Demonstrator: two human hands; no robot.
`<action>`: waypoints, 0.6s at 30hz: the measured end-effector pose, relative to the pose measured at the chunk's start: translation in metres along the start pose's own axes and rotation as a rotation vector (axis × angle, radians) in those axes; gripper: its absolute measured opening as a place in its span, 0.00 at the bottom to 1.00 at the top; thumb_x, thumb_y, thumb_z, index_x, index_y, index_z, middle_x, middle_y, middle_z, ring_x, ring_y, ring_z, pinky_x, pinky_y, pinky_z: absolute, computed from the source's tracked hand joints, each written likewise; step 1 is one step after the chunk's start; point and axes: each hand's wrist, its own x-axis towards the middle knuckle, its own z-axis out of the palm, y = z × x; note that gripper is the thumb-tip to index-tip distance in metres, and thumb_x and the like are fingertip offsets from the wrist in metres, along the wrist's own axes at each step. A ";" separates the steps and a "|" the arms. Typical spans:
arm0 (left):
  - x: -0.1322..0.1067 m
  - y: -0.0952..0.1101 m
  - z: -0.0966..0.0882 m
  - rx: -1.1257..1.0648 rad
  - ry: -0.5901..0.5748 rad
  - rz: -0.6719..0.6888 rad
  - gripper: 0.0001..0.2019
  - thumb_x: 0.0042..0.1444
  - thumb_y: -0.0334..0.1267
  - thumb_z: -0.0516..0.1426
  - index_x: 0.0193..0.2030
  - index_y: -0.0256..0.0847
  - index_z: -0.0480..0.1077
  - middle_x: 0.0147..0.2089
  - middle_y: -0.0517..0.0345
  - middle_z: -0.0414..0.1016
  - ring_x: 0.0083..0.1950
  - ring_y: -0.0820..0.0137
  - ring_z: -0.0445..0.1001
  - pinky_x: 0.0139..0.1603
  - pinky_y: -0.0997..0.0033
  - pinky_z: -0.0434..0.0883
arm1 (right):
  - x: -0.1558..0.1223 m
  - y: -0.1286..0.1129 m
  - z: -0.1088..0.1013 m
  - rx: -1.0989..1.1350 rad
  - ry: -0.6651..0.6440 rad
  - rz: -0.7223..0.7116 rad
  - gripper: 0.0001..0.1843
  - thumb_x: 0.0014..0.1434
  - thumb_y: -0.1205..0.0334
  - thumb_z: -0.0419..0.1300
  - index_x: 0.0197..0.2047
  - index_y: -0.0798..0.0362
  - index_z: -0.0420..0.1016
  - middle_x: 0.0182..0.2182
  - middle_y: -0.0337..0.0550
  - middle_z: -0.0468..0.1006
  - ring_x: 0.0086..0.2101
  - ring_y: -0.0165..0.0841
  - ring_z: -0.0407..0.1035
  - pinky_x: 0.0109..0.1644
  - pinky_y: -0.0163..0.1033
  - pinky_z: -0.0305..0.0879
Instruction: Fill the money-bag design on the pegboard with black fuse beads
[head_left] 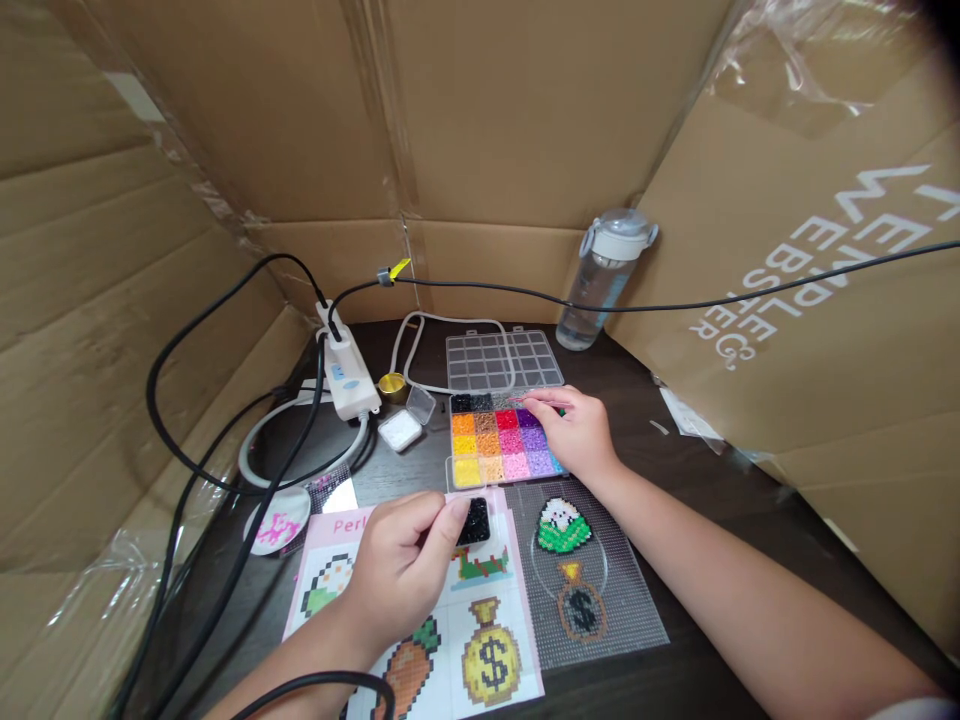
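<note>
Closed around the edge of a small clear box of black beads (474, 523), my left hand (409, 550) holds it above a printed pattern sheet (529, 660). My right hand (574, 430) pinches thin pinkish tweezers (517, 400), their tips over the back row of a compartment case of colored beads (469, 472). The case's clear divided lid (480, 360) lies folded back behind it. On a clear pegboard (630, 610) at the right rest a green-and-white bead figure (564, 527) and a money-bag bead outline (581, 610) with a black dollar sign.
A white power strip (346, 370) with black cables stands at the left. Near it are a small box of white beads (401, 430), a gold tin (391, 386) and a round dish of pink beads (277, 525). A water bottle (604, 285) stands at the back; cardboard walls (487, 130) surround the table.
</note>
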 end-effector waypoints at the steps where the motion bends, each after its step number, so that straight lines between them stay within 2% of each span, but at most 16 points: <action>1: 0.000 0.000 0.000 0.000 0.001 -0.001 0.21 0.63 0.33 0.51 0.19 0.39 0.50 0.17 0.65 0.50 0.19 0.79 0.54 0.20 0.77 0.55 | 0.000 -0.003 -0.001 0.004 0.014 0.001 0.05 0.54 0.63 0.65 0.33 0.51 0.85 0.31 0.45 0.84 0.32 0.36 0.78 0.41 0.44 0.76; 6: -0.001 -0.001 0.001 0.001 -0.012 -0.034 0.22 0.63 0.35 0.51 0.18 0.39 0.51 0.17 0.65 0.51 0.19 0.79 0.55 0.21 0.76 0.55 | -0.001 -0.029 -0.015 0.081 0.075 0.013 0.05 0.54 0.63 0.66 0.33 0.52 0.84 0.31 0.45 0.84 0.32 0.35 0.79 0.41 0.43 0.77; 11: 0.000 0.000 0.002 -0.001 -0.006 -0.083 0.23 0.61 0.38 0.52 0.17 0.39 0.50 0.16 0.64 0.49 0.19 0.78 0.52 0.20 0.74 0.52 | -0.016 -0.066 -0.051 0.191 0.130 -0.062 0.05 0.57 0.60 0.67 0.36 0.51 0.83 0.35 0.45 0.84 0.38 0.39 0.80 0.47 0.48 0.77; 15: 0.001 0.003 0.004 -0.008 0.001 -0.101 0.23 0.60 0.40 0.53 0.16 0.39 0.50 0.17 0.64 0.48 0.19 0.77 0.51 0.20 0.73 0.51 | -0.051 -0.081 -0.084 0.169 0.133 -0.084 0.03 0.58 0.61 0.67 0.36 0.47 0.84 0.33 0.41 0.84 0.38 0.38 0.79 0.48 0.49 0.77; 18: 0.000 0.004 0.005 0.007 -0.016 -0.124 0.23 0.60 0.41 0.52 0.16 0.39 0.51 0.16 0.64 0.49 0.19 0.77 0.52 0.21 0.72 0.51 | -0.091 -0.072 -0.104 0.163 0.087 0.003 0.04 0.56 0.64 0.68 0.37 0.47 0.84 0.32 0.41 0.84 0.35 0.36 0.78 0.42 0.46 0.77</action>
